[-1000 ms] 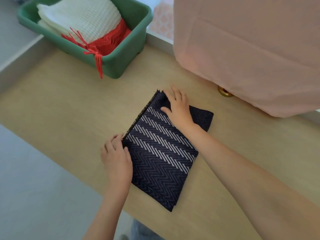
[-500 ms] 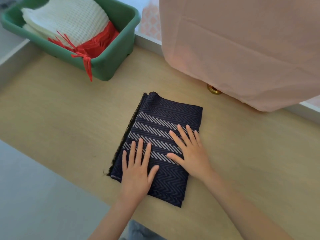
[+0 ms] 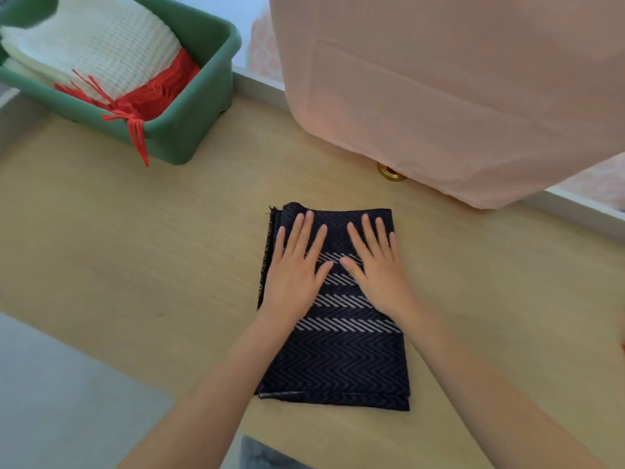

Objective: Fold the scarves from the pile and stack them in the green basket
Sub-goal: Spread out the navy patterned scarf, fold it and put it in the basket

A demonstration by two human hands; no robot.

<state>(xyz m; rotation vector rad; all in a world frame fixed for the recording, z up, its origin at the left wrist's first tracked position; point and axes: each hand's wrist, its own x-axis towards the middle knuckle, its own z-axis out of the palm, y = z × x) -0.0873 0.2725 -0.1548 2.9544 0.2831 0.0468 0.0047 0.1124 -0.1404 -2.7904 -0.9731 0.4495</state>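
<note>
The left hand [image 3: 293, 270] and right hand [image 3: 376, 270] lay flat, fingers straight, on the folded navy scarf [image 3: 338, 360], likely smoothing its folds. The scarf rested on the worktop [image 3: 135, 248], well apart from the green basket [image 3: 192, 130].

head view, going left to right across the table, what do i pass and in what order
green basket → left hand → right hand, both hands flat on the navy scarf. The pink cloth overlaps the hands' stretch, so it is left out.
</note>
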